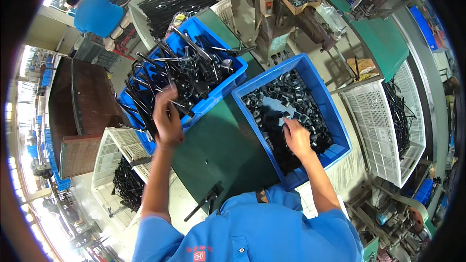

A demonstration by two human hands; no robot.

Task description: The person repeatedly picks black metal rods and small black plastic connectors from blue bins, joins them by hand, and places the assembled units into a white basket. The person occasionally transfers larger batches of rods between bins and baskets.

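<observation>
Reaching two ways: left hand [166, 119] and right hand [297, 138] apart

Two blue bins stand side by side on one green tabletop [223, 140]. The left blue bin [219, 94] is heaped with black tubular parts [194, 75], too tangled to count, several jutting past its rim. The left hand is over this heap, near its front side, fingers curled and blurred; whether they hold a part I cannot tell.

The right blue bin [318, 85] contains short metal sleeves [303, 99], too many to count. The right hand is inside it, fingers narrow at the sleeves; whether one is gripped I cannot tell.

One black rod piece [208, 200] lies at the tabletop's near edge. Three white crates with black parts stand around: one beyond [223, 7], one to the right [374, 126], one at lower left [103, 165]. One co-worker [99, 13] in blue is at upper left.
</observation>
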